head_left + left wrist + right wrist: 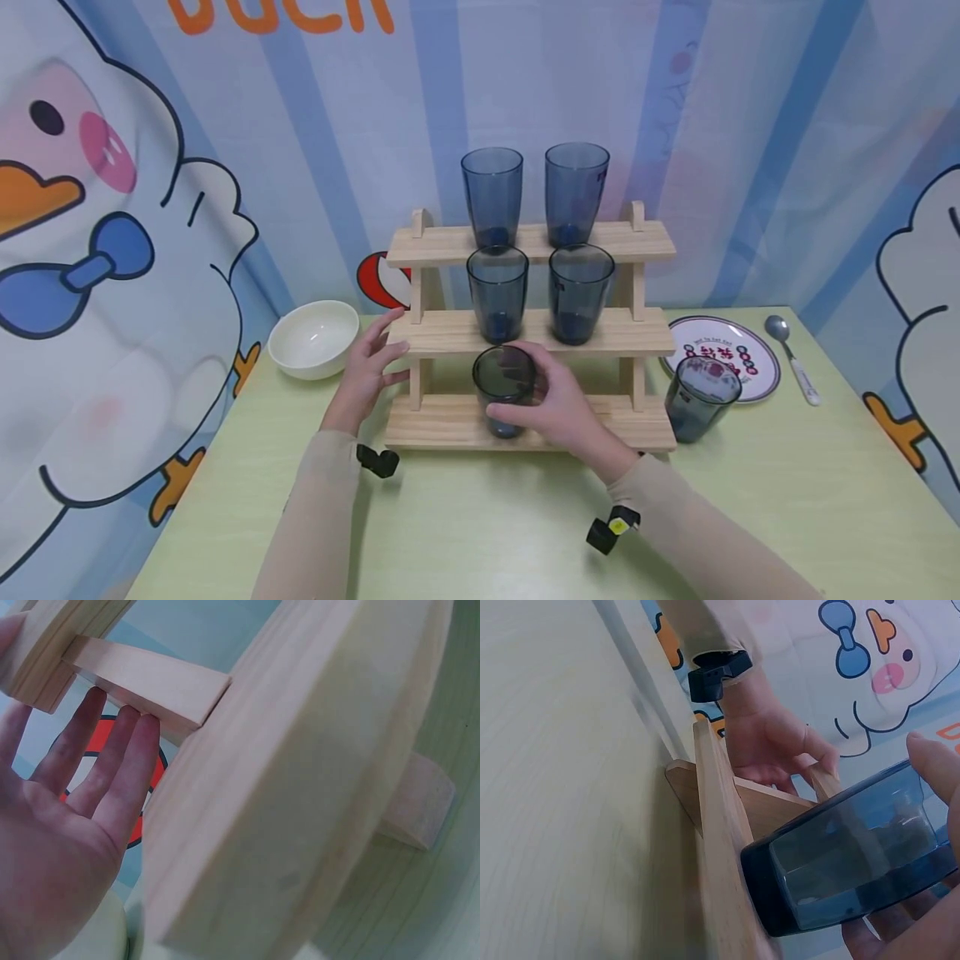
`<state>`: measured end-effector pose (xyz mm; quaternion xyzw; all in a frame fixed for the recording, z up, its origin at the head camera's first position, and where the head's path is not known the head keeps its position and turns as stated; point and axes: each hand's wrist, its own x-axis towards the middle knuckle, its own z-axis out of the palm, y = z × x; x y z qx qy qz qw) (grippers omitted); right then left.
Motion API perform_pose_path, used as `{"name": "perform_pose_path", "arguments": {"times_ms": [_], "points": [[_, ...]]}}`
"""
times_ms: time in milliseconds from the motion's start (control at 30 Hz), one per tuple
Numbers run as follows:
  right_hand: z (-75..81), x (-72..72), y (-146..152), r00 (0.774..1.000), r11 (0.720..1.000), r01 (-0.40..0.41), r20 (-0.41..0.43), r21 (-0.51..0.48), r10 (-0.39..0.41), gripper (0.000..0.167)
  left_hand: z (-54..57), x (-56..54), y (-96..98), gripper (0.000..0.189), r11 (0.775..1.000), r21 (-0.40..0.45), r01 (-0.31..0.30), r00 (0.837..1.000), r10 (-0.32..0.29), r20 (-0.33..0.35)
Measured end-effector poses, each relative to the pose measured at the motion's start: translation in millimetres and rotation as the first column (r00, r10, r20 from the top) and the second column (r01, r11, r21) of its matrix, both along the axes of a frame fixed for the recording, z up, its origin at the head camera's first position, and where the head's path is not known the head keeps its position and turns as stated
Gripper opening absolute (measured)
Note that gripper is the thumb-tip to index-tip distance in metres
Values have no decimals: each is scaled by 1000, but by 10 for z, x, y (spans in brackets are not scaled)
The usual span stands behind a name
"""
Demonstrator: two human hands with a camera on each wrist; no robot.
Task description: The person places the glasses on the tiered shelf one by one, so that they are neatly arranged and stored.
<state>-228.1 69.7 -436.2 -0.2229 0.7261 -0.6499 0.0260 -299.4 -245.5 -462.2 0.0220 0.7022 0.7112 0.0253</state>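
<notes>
A dark blue-grey glass [497,385] stands upright at the bottom step of a three-step wooden rack [442,423]. My right hand [564,404] grips it from the right, thumb in front and fingers around the far side. In the right wrist view the base of the glass [840,859] meets the board. At the rack's left side is my left hand [363,375], fingers extended and slightly spread. Its fingertips [148,731] lie against a wooden upright [154,679] between two steps.
Two matching glasses [492,192] stand on the top step and two more glasses [498,292] on the middle one. A white bowl [313,337] sits to the left. On the right are another glass [697,408], a patterned plate [757,358] and a spoon [795,362].
</notes>
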Motion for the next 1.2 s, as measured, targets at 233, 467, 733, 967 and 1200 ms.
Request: {"name": "perform_pose_path", "arguments": {"times_ms": [233, 467, 733, 967, 1200], "points": [[-9, 16, -25, 1000, 1000, 0, -8, 13, 0, 76, 12, 6, 5, 63, 1000, 0, 2, 1000, -2, 4], [15, 59, -39, 1000, 999, 4, 12, 41, -5, 79, 15, 13, 5, 61, 1000, -2, 3, 1000, -3, 8], [27, 85, -40, 1000, 999, 0, 9, 50, -1, 79, 18, 13, 6, 62, 1000, -2, 4, 1000, -4, 6], [30, 103, -41, 1000, 998, 0, -7, 69, 0, 82, 39, 25, 9, 60, 1000, -8, 0, 1000, 0, 5], [26, 148, 75, 1000, 993, 20, -15, 119, -18, 91, 29, 17, 7, 63, 1000, -4, 1, 1000, -1, 7]]}}
